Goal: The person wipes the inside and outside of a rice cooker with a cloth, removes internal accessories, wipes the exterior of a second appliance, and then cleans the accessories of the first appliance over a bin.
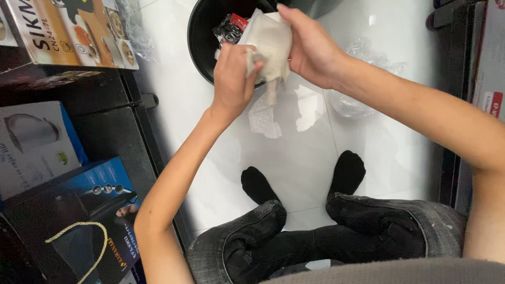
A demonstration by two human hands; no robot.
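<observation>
Both hands hold a crumpled off-white cloth or wrapper [271, 47] above a round black bin [202, 47]. My left hand [233, 79] grips its lower left side with fingers curled in. Its upper right part is pinched by my right hand [310, 50]. A strip of the cloth hangs down between the hands. Inside the bin lies a crumpled black and red packet [231, 27].
Boxed appliances sit on black shelves at left: an orange-and-white box [68, 31], a white one [34, 142], a blue one [79, 210]. Clear plastic bags [352, 100] and a bubble-wrap scrap [264, 118] lie on the white tiled floor. My socked feet [302, 176] rest below. Dark furniture stands at right.
</observation>
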